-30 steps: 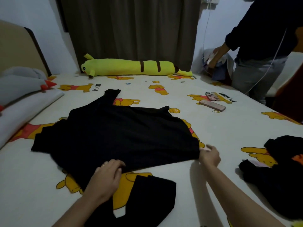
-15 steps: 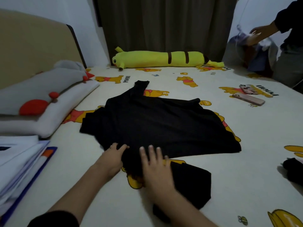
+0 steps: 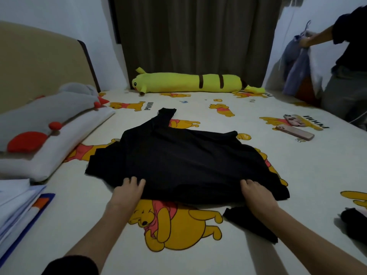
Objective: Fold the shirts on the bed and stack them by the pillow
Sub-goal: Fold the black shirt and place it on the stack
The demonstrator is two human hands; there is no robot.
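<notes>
Pinching the black shirt (image 3: 178, 161) at its near edge, left hand (image 3: 127, 190) and right hand (image 3: 256, 192) risk bunching it; a sleeve trails beneath the right wrist.

— Anything readable here?

— Only on the bed sheet (image 3: 248, 108). The word "POOH" is printed beside a bear print near the headboard side, just past the far sleeve of the black shirt (image 3: 178, 161); from this side the letters run sideways.

— Any more?

— The same word shows again near the right edge of the bed, upside down, next to the two phones (image 3: 294, 127) lying there. A third, partial print sits at the far edge by the tail of the yellow plush (image 3: 188, 83), too small to read surely.

— Anything on the shirt or the phones?

— No lettering can be made out on them.
</notes>
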